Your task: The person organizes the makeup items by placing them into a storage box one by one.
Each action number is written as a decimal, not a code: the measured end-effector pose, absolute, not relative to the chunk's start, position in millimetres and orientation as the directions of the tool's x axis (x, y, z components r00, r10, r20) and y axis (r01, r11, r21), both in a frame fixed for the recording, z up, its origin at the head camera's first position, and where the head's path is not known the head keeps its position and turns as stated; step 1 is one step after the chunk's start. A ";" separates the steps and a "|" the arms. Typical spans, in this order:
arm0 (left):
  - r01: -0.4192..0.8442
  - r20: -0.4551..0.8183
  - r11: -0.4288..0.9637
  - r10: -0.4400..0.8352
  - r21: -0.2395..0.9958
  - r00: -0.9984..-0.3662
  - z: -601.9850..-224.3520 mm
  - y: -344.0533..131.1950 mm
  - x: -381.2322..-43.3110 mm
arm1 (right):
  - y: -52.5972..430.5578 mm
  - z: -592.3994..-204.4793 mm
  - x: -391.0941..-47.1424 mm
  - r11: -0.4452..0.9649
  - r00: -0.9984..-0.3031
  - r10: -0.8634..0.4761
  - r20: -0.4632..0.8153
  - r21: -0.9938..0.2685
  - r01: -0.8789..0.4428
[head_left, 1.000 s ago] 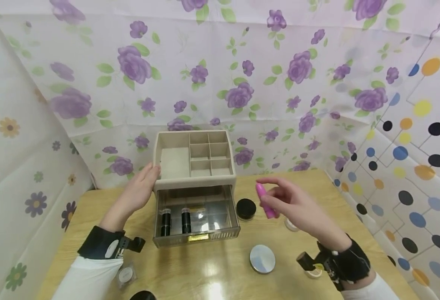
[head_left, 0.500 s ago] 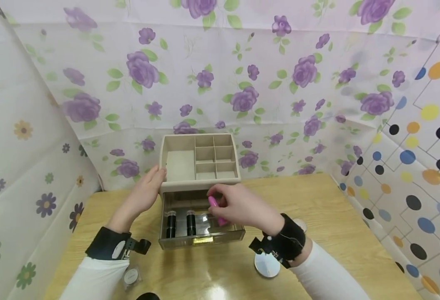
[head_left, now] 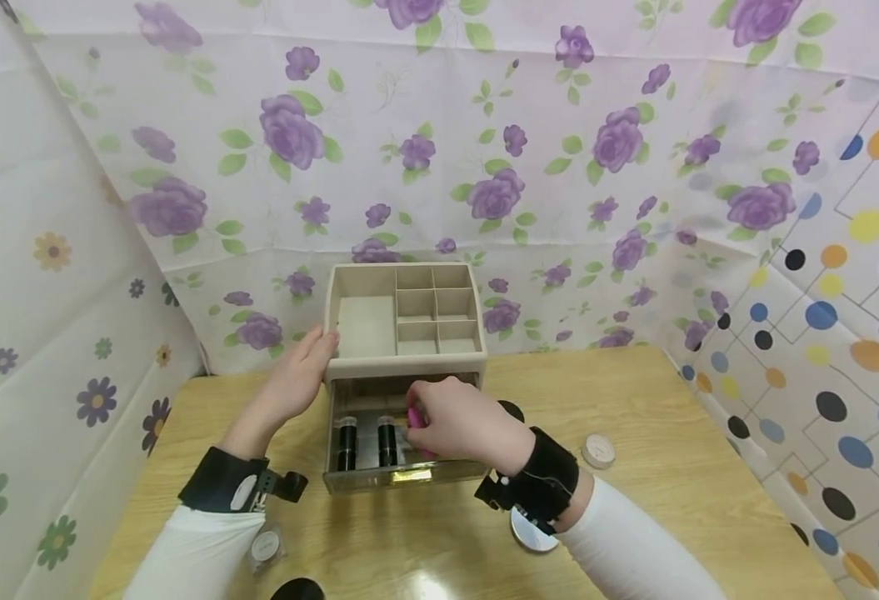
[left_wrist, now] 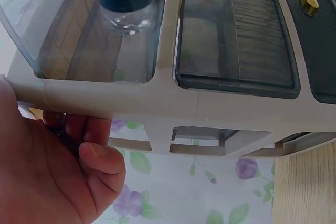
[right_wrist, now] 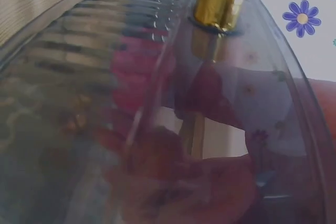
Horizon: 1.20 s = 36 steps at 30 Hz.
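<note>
Right hand [head_left: 463, 421] is pinching a glossy pink stick-shaped tube [head_left: 414, 417] inside the smoky clear plastic drawer [head_left: 364, 481], which is pulled out from the beige plastic organizer box [head_left: 406, 364]. Can't tell if the tube touches the drawer floor. Left hand [head_left: 297, 382]: fingers laid against the box at its 8 o'clock, no clench. Two black cylindrical tubes with clear ends [head_left: 387, 443] at the pink one's 9 o'clock. Around the drawer: white round puck [head_left: 598, 451] at 3, silver disc [head_left: 531, 535] at 4, partly behind the right wrist strap [head_left: 551, 487].
</note>
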<state>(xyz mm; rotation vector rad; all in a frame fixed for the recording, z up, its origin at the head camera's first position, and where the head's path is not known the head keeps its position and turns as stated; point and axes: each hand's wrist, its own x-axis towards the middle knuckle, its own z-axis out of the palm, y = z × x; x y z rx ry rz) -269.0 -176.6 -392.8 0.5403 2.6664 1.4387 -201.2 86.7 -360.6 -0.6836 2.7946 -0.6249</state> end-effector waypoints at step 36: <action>0.270 0.099 0.517 0.333 0.812 -0.938 -390.4 -174.2 -269.8 | 81.6 -360.7 -202.3 0.819 -0.870 -0.482 -0.102 -0.405 -0.406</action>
